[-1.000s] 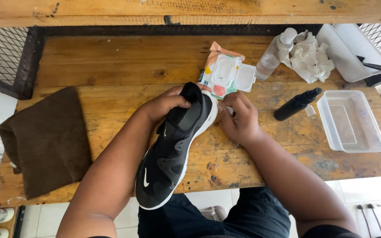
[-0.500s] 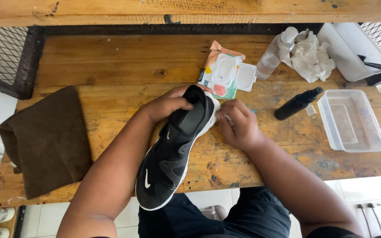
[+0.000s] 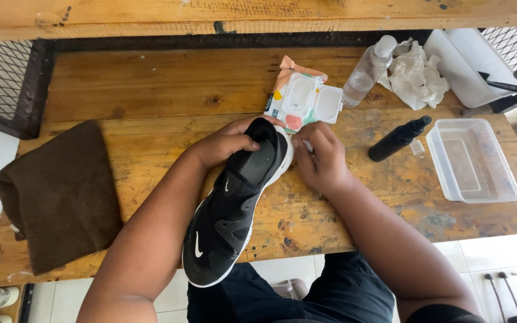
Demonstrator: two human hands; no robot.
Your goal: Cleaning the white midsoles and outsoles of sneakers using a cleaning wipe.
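The left hand (image 3: pixel 228 143) is wrapping its grip around the heel end of a black sneaker (image 3: pixel 234 206) with a white sole edge, fingers curled over the collar, thumb on the near side; the shoe is lying slanted across the front edge of the table (image 3: pixel 151 101), toe hanging off toward the lap; the right hand (image 3: pixel 321 158) is pressing against the white heel rim, fingers half closed on something small and pale, which I cannot make out; the sneaker is looking light and soft in its knit upper, firmer along the sole, so it is likely to flex if pinched mid-body; the heel and sole edge are offering the steadiest hold; a wipes pack (image 3: pixel 300 98) is lying just beyond, a brown cloth (image 3: pixel 61 191) well apart.
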